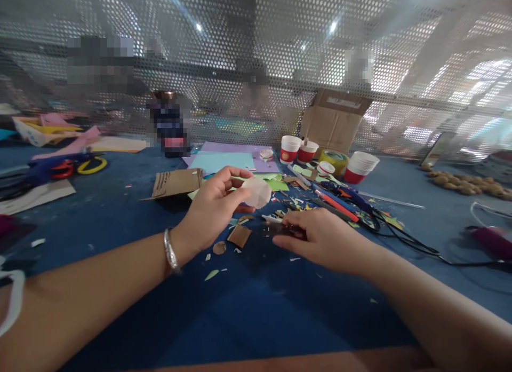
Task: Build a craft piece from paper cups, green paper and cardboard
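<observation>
My left hand pinches a pale round paper disc between thumb and fingers, above the dark blue table. On the right, my right hand lies low at the table with its fingers curled. A slim whitish piece sticks out by its index fingertip, and something dark shows between finger and thumb; I cannot make out what it holds. Below the disc are a small brown cardboard square and a small brown cardboard circle, among paper scraps.
Paper cups stand at the back beside an open cardboard box and yellow tape. A glue gun with a black cord lies right. Corrugated cardboard, coloured paper and yellow-handled scissors lie further left.
</observation>
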The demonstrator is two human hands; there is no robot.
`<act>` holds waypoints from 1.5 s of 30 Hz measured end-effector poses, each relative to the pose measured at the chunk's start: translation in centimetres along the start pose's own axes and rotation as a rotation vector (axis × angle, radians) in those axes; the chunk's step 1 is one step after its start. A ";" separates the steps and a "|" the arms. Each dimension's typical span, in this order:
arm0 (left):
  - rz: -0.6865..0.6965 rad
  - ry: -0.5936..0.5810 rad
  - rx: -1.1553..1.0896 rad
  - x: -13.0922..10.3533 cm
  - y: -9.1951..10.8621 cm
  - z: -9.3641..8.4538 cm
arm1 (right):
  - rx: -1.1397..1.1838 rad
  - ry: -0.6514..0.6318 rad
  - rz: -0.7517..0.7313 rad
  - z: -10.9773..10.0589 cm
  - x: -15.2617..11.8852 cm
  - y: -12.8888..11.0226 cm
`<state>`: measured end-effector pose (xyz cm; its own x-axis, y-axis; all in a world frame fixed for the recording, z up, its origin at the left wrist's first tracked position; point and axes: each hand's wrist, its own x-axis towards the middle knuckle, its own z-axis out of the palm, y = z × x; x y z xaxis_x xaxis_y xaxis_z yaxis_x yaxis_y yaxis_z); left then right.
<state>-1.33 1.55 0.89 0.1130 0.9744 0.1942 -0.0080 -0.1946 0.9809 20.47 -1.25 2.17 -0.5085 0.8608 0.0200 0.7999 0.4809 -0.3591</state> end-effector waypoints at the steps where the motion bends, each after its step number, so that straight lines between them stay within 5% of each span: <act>1: 0.011 -0.028 0.032 -0.1 0.0 0.0 | -0.009 -0.023 -0.017 0.1 -0.1 -0.3; 15: -0.048 -0.139 0.059 0.0 -0.4 0.3 | -0.041 -0.067 -0.192 0.3 -0.9 -0.9; 22: -0.067 -0.178 0.117 0.1 -0.3 0.1 | 0.022 0.016 -0.150 -0.1 -1.1 -0.9; 29: -0.117 -0.202 0.131 -0.1 0.1 0.3 | 0.148 0.295 0.002 -0.6 -0.4 0.3; 38: -0.209 -0.245 0.033 -0.4 0.6 1.1 | 0.269 0.343 -0.013 0.0 0.1 1.2; 45: -0.410 -0.304 -0.258 -0.6 0.8 1.0 | 0.224 0.402 -0.065 -0.1 0.0 0.7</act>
<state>-0.41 0.73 1.57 0.4387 0.8807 -0.1783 -0.1408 0.2634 0.9544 21.04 -0.86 1.99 -0.3558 0.8479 0.3931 0.6595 0.5258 -0.5371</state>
